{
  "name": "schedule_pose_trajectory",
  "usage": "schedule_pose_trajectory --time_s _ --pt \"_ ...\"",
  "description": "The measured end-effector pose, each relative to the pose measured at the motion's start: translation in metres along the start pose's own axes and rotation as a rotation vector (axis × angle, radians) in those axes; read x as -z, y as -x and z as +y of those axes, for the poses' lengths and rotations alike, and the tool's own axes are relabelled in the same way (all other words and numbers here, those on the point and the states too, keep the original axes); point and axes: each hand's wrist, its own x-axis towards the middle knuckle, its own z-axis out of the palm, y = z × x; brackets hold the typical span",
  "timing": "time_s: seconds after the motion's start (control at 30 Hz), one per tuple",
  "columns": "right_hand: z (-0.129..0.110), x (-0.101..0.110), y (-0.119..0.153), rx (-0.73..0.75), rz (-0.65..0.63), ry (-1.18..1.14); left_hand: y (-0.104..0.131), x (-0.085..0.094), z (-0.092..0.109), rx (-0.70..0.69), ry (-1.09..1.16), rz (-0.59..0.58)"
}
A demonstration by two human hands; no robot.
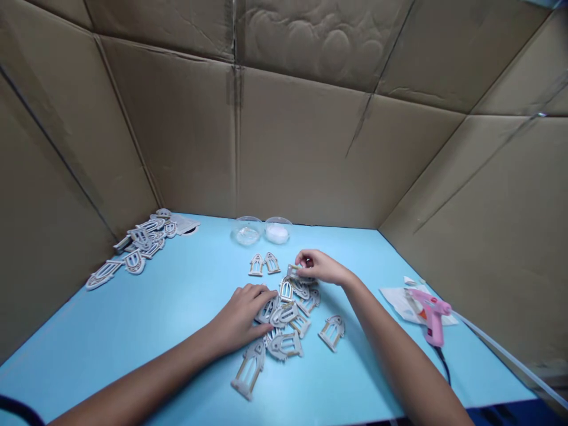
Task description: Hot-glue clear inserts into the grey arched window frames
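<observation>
A heap of small window-shaped pieces [284,315], pale grey with gold-coloured edging and pointed tops, lies on the light blue table. My left hand [242,313] rests against the heap's left side, thumb and fingers apart and touching pieces without a visible grip. At the far end of the heap, my right hand [322,267] pinches one window-shaped piece [291,270] between thumb and fingers; part of it is hidden by the hand. Two similar pieces [264,264] lie side by side just beyond the heap. Another single piece [332,332] sits to the right, below my right forearm.
Two clear round tubs [247,231] stand near the back cardboard wall [306,148]; the right one contains something white. More window pieces [144,239] are piled at the far left. A pink glue gun [432,313] with a cable lies at right on white packaging [397,302].
</observation>
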Motion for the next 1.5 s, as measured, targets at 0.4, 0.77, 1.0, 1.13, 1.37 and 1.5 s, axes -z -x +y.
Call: schedule_pose_trajectory --time_s 0.4,0.77,1.0,1.13,1.37,1.5 --pt "0.021 -0.005 -0.079 -0.077 0.016 0.059 0.000 0.012 -0.032 0.041 -0.034 0.107" --pt "0.011 -0.019 -0.012 0.015 0.194 0.173 -0.002 0.012 -0.063 0.033 -0.132 0.071" --pt "0.004 -0.035 0.041 -0.037 0.172 0.269 0.006 0.003 -0.024 -0.035 -0.050 -0.037" --pt "0.002 -0.035 0.048 -0.047 0.145 0.223 0.006 0.001 -0.020 -0.066 -0.024 -0.075" --pt "0.025 -0.004 0.046 -0.156 0.303 -0.158 0.004 0.009 -0.033 -0.153 0.001 -0.035" --pt "0.035 -0.002 0.041 -0.207 0.325 -0.332 0.000 0.011 -0.040 -0.125 0.241 0.094"
